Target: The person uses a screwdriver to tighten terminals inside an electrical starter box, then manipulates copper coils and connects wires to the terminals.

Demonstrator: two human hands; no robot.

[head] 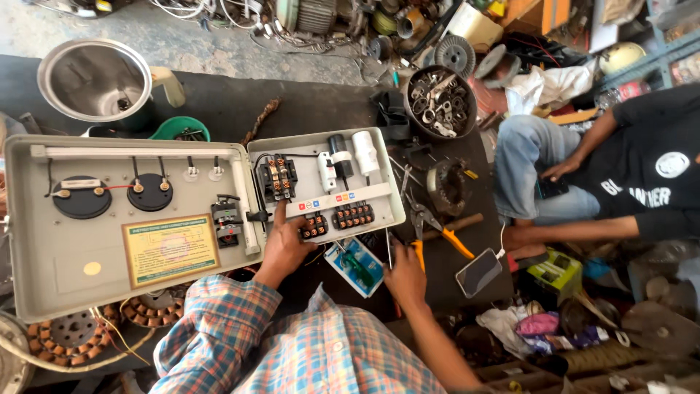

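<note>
Seen from above, our left hand (283,246) rests on the lower edge of the open grey control box (324,186), its index finger stretched up along the white mounting strip (343,198) toward the black contactor (278,177), the other fingers loosely curled beside a small black terminal block (315,227); it grips nothing. Our right hand (405,276) lies on the dark work mat (306,109), fingers folded around a thin metal tool (389,250) whose shaft stands up toward the box; whether the grip is firm we cannot tell. Between our hands sits a packaged green-handled screwdriver (356,266). Orange-handled pliers (430,230) and a phone (478,272) lie just right of our right hand. The box's hinged lid (124,226) lies open to the left, with two round black gauges (117,195). A second person (620,182) sits at the far right.
</note>
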